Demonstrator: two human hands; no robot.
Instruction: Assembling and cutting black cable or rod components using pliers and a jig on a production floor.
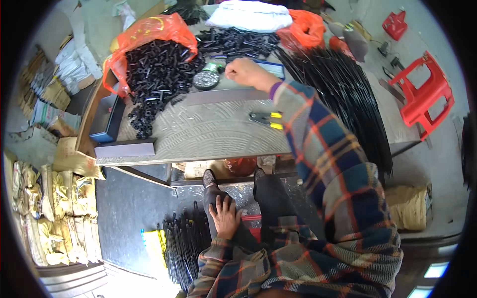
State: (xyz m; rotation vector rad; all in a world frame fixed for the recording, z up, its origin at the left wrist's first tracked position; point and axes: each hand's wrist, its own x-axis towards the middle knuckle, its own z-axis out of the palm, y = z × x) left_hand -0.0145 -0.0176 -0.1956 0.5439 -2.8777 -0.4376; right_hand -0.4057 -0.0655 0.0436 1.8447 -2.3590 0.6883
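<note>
Plaid shirt (318,258) hogs lower right. Left hand (226,217) sits splayed, lower center. Right hand (243,73) by round tin (206,80), upper center, can't tell if gripping.

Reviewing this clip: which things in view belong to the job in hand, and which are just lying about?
Likely part of the job, judging by their place on the tabletop near the right hand:
- round container of small shiny pieces
- short black parts
- long black rods
- yellow-handled pliers

Probably just lying about:
- red stool
- white bundle
- stacked packages
</note>
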